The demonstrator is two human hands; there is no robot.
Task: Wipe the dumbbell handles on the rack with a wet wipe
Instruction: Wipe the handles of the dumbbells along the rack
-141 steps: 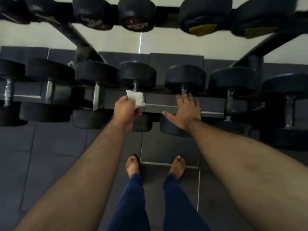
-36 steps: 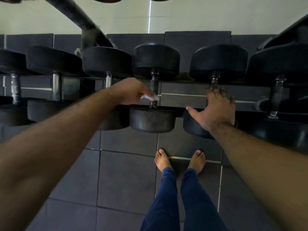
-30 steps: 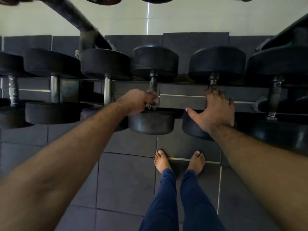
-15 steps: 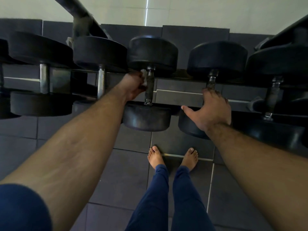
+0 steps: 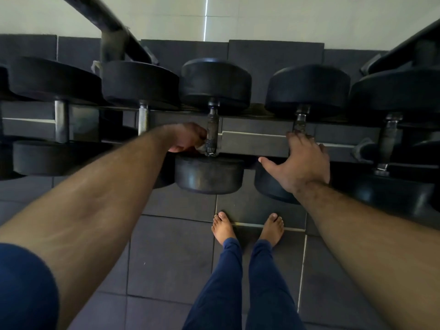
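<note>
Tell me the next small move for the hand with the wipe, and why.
Probably slide the left hand up the handle toward the far weight. It grips the wet wipe against the handle's near end, so the upper stretch looks unwiped. The right hand rests flat on the neighbouring dumbbell.

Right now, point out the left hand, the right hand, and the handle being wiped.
left hand (image 5: 184,136), head view, on the knuckles.
right hand (image 5: 303,161), head view, on its back.
dumbbell handle (image 5: 212,120), head view, on the bare shaft above the fingers.

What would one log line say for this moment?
left hand: pinching white wet wipe at knurled metal dumbbell handle | right hand: flat on neighbouring black dumbbell
</note>
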